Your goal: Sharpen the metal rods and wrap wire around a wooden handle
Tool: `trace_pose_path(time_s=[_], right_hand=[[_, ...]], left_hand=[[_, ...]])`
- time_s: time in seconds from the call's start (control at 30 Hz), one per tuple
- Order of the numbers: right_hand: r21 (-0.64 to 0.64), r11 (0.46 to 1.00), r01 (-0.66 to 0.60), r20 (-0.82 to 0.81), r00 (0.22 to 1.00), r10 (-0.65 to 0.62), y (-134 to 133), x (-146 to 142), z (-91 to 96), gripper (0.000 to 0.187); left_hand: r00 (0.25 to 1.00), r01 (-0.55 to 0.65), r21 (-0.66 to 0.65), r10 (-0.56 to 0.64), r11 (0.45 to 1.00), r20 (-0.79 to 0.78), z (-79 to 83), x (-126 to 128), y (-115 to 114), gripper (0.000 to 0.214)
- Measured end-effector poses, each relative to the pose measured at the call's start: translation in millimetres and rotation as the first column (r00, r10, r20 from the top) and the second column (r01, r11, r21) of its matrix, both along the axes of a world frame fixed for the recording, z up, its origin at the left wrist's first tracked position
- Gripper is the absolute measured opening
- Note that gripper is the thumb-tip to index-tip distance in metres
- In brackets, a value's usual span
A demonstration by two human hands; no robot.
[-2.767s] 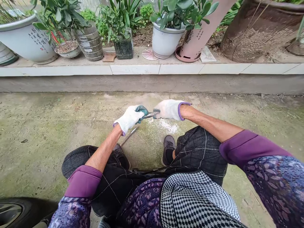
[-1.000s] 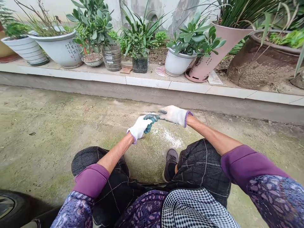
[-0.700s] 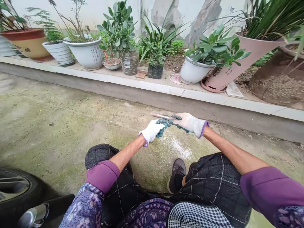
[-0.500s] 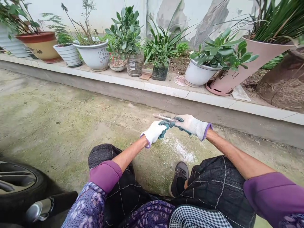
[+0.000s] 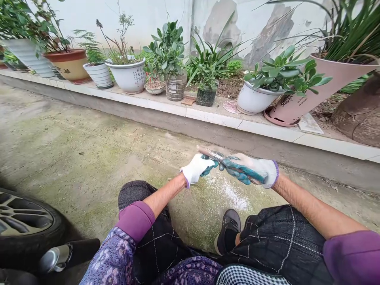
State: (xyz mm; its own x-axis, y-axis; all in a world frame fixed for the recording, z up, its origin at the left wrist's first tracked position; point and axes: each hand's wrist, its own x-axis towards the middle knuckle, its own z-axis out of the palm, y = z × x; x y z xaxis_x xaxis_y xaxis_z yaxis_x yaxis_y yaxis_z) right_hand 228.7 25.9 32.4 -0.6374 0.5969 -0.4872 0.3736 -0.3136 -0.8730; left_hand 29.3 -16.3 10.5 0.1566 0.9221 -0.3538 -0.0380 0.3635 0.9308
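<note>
A peeling white wall stands behind a tiled ledge with potted plants. The ground is mossy concrete.

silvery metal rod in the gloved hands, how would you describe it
Below the white-tiled planter ledge, on mossy concrete ground, find the white-gloved left hand and right hand. Between them lies a slim silvery metal rod, its pale tip toward the ledge.

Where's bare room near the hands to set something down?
The left hand and right hand grip a metal rod. Bare mossy concrete lies between the left hand and the car tyre, below the tiled curb. Another strip runs between the right forearm and the curb. Its top is crowded with potted plants.
</note>
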Motion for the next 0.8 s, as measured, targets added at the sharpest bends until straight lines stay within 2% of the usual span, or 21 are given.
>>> trace_pose_path(time_s=[0.07,0.17,0.27,0.4,0.47,0.57,0.63,0.7,0.8], right_hand=[[-0.094,0.995,-0.031,-0.024,0.999,0.029,0.5,0.9,3.0,0.039],[-0.138,0.988,-0.063,-0.04,0.998,0.058,3.2,-1.0,4.5,0.043],[-0.045,0.996,-0.072,-0.04,0.997,0.07,3.8,-5.0,2.8,0.047],[0.14,0.99,0.018,0.044,0.999,-0.024,-0.1,-7.8,1.5,0.053],[0.148,0.989,0.026,0.057,0.998,-0.035,-1.9,-6.3,1.9,0.054],[0.103,0.995,0.01,0.019,1.0,-0.012,-3.8,-2.6,3.5,0.052],[0.078,0.997,0.013,0.005,1.0,-0.013,-5.2,-1.5,5.2,0.05],[0.091,0.996,0.014,0.016,1.0,-0.016,-6.6,-2.4,6.8,0.048],[0.132,0.991,-0.021,0.029,0.999,0.017,-7.8,-5.6,6.8,0.048]], left_hand=[[0.999,0.006,0.085,-0.002,0.996,-0.042,3.6,-3.0,0.9,0.018],[0.995,0.003,0.153,0.012,0.988,-0.096,4.4,-7.2,2.7,0.011],[0.985,0.013,0.198,0.022,0.98,-0.173,-1.7,-10.2,3.3,0.009],[0.929,0.067,0.195,0.01,0.979,-0.37,-15.2,-10.6,4.5,0.01],[0.919,0.097,0.188,-0.015,0.977,-0.395,-19.3,-9.6,6.6,0.013],[0.94,0.182,0.123,-0.135,0.976,-0.314,-18.0,-10.1,11.7,0.01],[0.948,0.272,0.075,-0.254,0.959,-0.189,-12.3,-14.3,14.6,0.007],[0.936,0.352,0.059,-0.352,0.934,-0.018,-4.2,-21.5,14.9,0.025],[0.887,0.406,0.076,-0.413,0.911,0.206,6.6,-31.9,9.1,0.042]])
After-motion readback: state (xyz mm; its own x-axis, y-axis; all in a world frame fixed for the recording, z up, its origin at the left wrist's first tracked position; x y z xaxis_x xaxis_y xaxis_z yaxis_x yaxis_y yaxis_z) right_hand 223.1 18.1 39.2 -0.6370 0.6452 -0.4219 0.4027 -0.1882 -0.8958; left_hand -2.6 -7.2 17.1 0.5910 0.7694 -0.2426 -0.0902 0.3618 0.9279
